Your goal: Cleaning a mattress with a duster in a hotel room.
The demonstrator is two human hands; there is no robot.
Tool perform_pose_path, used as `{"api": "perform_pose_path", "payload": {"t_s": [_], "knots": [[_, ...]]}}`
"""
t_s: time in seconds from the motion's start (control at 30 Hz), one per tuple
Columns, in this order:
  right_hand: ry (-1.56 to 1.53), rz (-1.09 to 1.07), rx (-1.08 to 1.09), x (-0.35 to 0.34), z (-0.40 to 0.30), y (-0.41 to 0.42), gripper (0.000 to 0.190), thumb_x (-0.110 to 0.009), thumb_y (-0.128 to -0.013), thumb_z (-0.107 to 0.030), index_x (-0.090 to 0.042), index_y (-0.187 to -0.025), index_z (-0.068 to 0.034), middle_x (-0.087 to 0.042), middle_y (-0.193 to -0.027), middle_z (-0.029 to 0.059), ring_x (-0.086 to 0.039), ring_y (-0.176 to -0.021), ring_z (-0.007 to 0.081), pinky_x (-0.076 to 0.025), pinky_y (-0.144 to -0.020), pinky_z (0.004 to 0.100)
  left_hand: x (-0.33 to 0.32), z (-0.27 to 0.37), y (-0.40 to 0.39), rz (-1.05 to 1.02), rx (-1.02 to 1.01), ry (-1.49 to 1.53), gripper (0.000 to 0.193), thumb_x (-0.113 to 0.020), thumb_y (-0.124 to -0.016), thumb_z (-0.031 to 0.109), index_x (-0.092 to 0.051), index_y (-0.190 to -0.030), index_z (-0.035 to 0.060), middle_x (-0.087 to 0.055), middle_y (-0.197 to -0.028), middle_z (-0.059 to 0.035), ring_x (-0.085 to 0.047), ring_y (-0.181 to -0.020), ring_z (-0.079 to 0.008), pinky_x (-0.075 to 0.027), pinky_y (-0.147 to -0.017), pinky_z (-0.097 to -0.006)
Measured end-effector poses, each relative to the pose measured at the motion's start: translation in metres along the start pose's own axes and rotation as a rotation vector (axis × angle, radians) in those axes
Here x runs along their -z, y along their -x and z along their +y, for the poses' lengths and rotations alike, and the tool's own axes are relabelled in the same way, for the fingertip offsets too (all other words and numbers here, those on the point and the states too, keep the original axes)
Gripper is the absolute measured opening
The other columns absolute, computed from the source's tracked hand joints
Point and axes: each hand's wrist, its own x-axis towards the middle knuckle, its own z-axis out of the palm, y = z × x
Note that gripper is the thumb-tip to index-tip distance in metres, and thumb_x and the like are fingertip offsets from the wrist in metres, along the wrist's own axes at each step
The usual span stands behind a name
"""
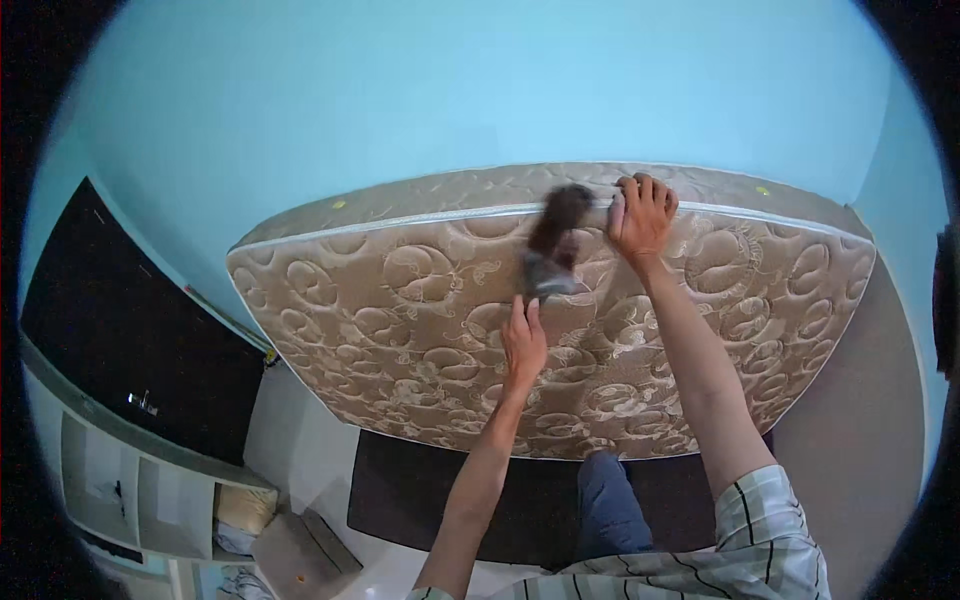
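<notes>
A beige quilted mattress [450, 364] with a floral pattern stands tilted up on its long side in front of me. My right hand [643, 217] grips its upper edge, fingers curled over the white piping [465, 214]. Lower and to the left, my left hand [525, 345] is raised before the mattress face. At its fingertips is a dark, brush-like object [555, 232], too smeared by motion to name surely. Its lower end, greyish and pale, seems pinched between thumb and finger. My leg in blue trousers [613, 502] meets the mattress's lower edge.
A dark brown bed base [420, 495] lies under the mattress. A pale blue wall [480, 90] rises behind. To the left are a dark door [142, 337], white shelves [169, 495] holding a cushion [244, 508], and a grey-brown box-like piece [300, 559] on the floor.
</notes>
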Motion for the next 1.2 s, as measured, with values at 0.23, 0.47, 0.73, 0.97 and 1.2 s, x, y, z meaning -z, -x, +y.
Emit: {"api": "perform_pose_path", "payload": {"t_s": [0.23,0.47,0.73,0.97,1.2], "knots": [[-0.010,0.015,-0.018,-0.007,-0.006,0.000,0.025,-0.054,-0.091,-0.029,-0.064,-0.108,-0.014,-0.058,-0.110,0.0073,-0.052,-0.110,0.0285,-0.032,-0.105,0.0464,-0.013,-0.018,0.010,0.054,0.008,0.057,0.039,-0.045,-0.109,0.035,-0.057,-0.110,-0.0027,-0.063,-0.090,-0.0333,-0.058,-0.089,-0.0563,-0.042,-0.073,-0.0588],[-0.016,0.007,-0.006,-0.011,-0.004,-0.001,0.025,-0.050,-0.094,-0.030,-0.063,-0.108,-0.014,-0.057,-0.113,0.0080,-0.051,-0.112,0.0285,-0.032,-0.105,0.0472,-0.020,-0.006,-0.001,0.003,-0.125,0.073,0.037,-0.046,-0.109,0.031,-0.057,-0.107,-0.0043,-0.061,-0.093,-0.0348,-0.056,-0.092,-0.0561,-0.041,-0.075,-0.0584],[-0.023,-0.005,-0.007,-0.016,0.001,0.000,0.027,-0.047,-0.096,-0.031,-0.063,-0.109,-0.013,-0.058,-0.114,0.0086,-0.051,-0.113,0.0288,-0.031,-0.106,0.0477,-0.033,0.005,0.009,-0.095,0.100,0.090,0.047,-0.047,-0.109,0.039,-0.056,-0.122,-0.0050,-0.064,-0.109,-0.0316,-0.060,-0.103,-0.0519,-0.046,-0.087,-0.0495],[-0.044,-0.034,-0.016,-0.003,-0.009,-0.002,0.024,-0.048,-0.098,-0.028,-0.061,-0.110,-0.012,-0.057,-0.113,0.0111,-0.051,-0.113,0.0308,-0.032,-0.106,0.0494,-0.060,-0.002,0.023,-0.043,0.027,0.296,0.043,-0.045,-0.110,0.039,-0.056,-0.108,-0.0029,-0.060,-0.094,-0.0329,-0.055,-0.092,-0.0547,-0.041,-0.077,-0.0553],[-0.160,-0.088,0.035,0.017,0.006,-0.001,0.031,-0.051,-0.098,-0.028,-0.059,-0.120,-0.008,-0.058,-0.119,0.0140,-0.051,-0.119,0.0308,-0.031,-0.109,0.0495,-0.059,0.034,0.028,-0.042,0.073,0.194,0.045,-0.044,-0.110,0.038,-0.056,-0.114,-0.0048,-0.062,-0.096,-0.0281,-0.059,-0.090,-0.0468,-0.043,-0.080,-0.0505]]}}
